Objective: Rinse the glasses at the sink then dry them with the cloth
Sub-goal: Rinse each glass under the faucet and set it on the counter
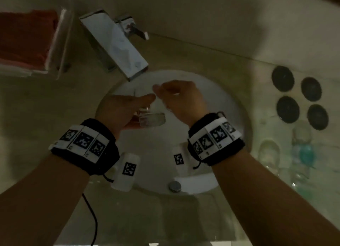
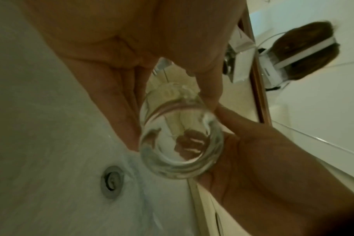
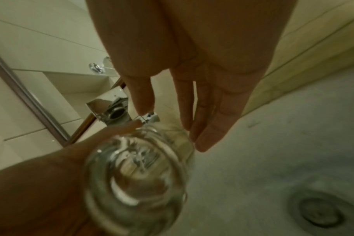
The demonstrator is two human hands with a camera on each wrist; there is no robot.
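Gripping the wet glass [image 1: 150, 118] at frame centre, my left hand [image 1: 121, 111] curled round it over the sink [image 1: 233, 106]; my right hand [image 1: 181, 98] hovered beside, fingers [image 3: 204, 126] loosely straight, perhaps brushing its rim. Slippery walls risked a drop. The tap [image 1: 117, 45] crowded the upper left; room lay lower right.

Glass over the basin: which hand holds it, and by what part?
The left hand grips the glass around its side wall. The right hand holds nothing, its fingers straight near the rim.
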